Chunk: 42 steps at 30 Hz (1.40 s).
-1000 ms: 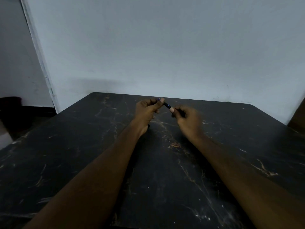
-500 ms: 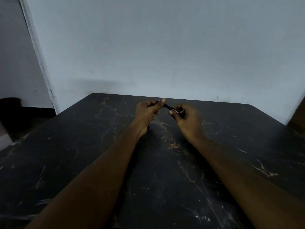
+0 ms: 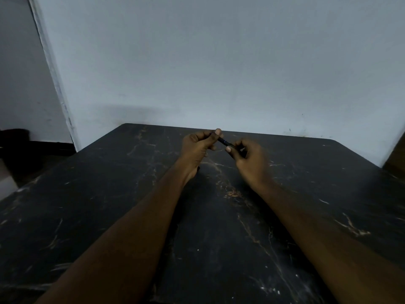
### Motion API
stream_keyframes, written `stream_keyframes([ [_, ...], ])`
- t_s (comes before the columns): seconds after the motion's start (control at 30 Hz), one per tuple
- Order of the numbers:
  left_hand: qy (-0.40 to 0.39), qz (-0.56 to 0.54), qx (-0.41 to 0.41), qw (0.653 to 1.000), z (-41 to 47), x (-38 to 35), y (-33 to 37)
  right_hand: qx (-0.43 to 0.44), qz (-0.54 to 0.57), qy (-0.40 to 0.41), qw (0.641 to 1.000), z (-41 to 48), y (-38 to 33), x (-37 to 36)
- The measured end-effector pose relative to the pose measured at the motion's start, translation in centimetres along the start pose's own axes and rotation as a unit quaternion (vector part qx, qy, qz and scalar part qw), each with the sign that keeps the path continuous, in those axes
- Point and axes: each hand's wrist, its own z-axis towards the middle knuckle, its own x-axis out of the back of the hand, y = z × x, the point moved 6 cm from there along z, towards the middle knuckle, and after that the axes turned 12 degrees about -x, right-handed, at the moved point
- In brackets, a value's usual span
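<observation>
Floor at far left holds a dark low shape (image 3: pixel 13 137), too dim to name. Beside it a pale upright strip (image 3: pixel 54 84) marks a corner of the grey wall (image 3: pixel 219 62).

Table (image 3: pixel 98 205): black top with pale veins, running from the near edge to the wall. Both forearms reach across it toward the far side.

Left hand (image 3: pixel 198 145): fingers curled in, thumb tip pressed on top. It pinches the far-left end of a pen (image 3: pixel 223 141).

Pen: slim, dark, with a bluish cast. It is held in the air above the far part of the table, slanting from far-left down to near-right, and only a short stretch shows between the two hands.

Right hand (image 3: pixel 249 159): fingers curled, thumb forward, gripping the pen's near-right end. How much of the pen lies inside this fist is hidden.

Brown edge (image 3: pixel 396 159) at far right, cut off by the frame, unidentified.

Progress, as a judgement: a grip on each end suggests the pen is being pulled or twisted apart, cap or barrel I cannot tell. It reads as one joined piece, so the parting looks not yet done. Left to do: separate the parts and set them down.

Containers: none seen in this view.
</observation>
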Motion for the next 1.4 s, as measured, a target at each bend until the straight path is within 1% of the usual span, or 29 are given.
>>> stream_keyframes([
  [0.07, 0.001, -0.004, 0.0, 1.0, 0.0, 0.0, -0.1, 0.016, -0.001, 0.012, 1.0, -0.1, -0.2, 0.2],
  [0.13, -0.005, -0.03, -0.004, 1.0, 0.0, -0.1, -0.1, 0.014, 0.007, 0.014, 1.0, 0.0, -0.3, 0.3],
  [0.27, -0.013, -0.041, -0.017, 0.999, 0.1, -0.2, 0.0, -0.015, 0.02, -0.013, 1.0, 0.1, -0.1, 0.1],
  [0.37, -0.016, -0.044, -0.015, 0.999, 0.2, 0.0, 0.0, -0.022, 0.02, -0.027, 0.999, 0.1, -0.1, -0.1],
  [0.47, -0.016, -0.037, -0.018, 0.999, 0.2, 0.1, 0.1, -0.021, 0.017, -0.035, 0.999, 0.1, 0.0, -0.4],
  [0.63, -0.005, -0.017, 0.004, 1.0, 0.0, 0.0, 0.0, -0.015, 0.013, -0.03, 0.999, 0.0, 0.4, -0.8],
  [0.73, -0.005, 0.008, -0.008, 1.0, 0.1, -0.2, 0.0, -0.019, 0.012, -0.025, 0.999, 0.1, 0.5, -0.7],
  [0.87, -0.009, 0.005, -0.029, 1.0, 0.0, -0.3, 0.3, -0.035, 0.025, -0.029, 0.999, 0.3, 0.5, -0.5],
  [1.0, -0.012, 0.006, -0.026, 1.0, 0.0, 0.0, 0.5, -0.035, 0.027, -0.043, 0.998, 0.2, 0.3, -0.7],
  [1.17, -0.014, 0.065, -0.037, 0.997, 0.5, 1.4, 0.7, -0.022, -0.01, -0.033, 0.999, 0.1, 0.5, -1.0],
  [1.23, -0.005, 0.141, -0.025, 0.99, 0.9, 2.7, 0.1, -0.027, -0.011, -0.016, 0.999, 0.2, 0.7, -0.7],
  [1.27, -0.009, 0.208, -0.022, 0.978, 1.1, 3.3, -0.3, -0.033, -0.012, -0.009, 0.999, 0.3, 0.8, -0.5],
  [1.33, -0.033, 0.349, -0.015, 0.936, 1.2, 4.4, -0.9, -0.037, -0.015, 0.001, 0.999, 0.4, 0.9, -0.4],
  [1.4, -0.062, 0.425, 0.016, 0.903, 1.0, 5.1, -1.4, -0.032, -0.015, 0.007, 0.999, 0.5, 1.0, -0.3],
])
